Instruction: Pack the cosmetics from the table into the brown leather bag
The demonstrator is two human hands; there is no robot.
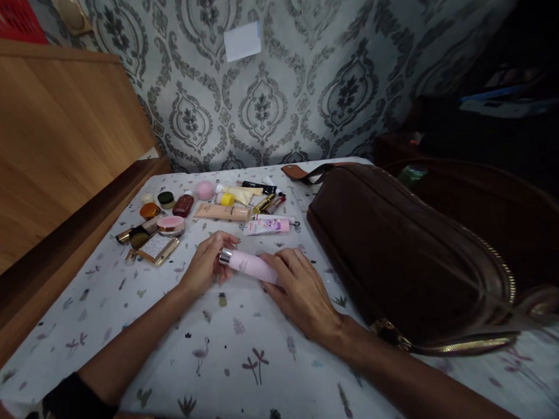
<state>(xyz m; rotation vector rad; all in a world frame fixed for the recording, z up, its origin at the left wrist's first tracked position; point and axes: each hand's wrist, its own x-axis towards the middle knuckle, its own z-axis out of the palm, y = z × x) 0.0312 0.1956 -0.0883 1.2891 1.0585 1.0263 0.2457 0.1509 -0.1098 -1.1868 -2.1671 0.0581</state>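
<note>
A pale pink cosmetic bottle (249, 265) with a shiny silver collar lies slantwise between my hands, just above the cloth. My right hand (302, 289) is wrapped around its lower end. At the silver end, my left hand (210, 260) has its fingers curled around the bottle. Beyond the hands lie a beige tube (222, 212), a small pink printed tube (267, 226) and a cream tube with a yellow cap (227, 199). To the left are a pink round compact (170, 225), a glittery square palette (157, 248) and a dark red bottle (183, 205).
A large brown bag (394, 253) with an open gold zip takes up the table's right side. A patterned white cloth (222, 375) covers the table. Wooden furniture (54, 115) stands at the left, and a papered wall (296, 77) rises behind.
</note>
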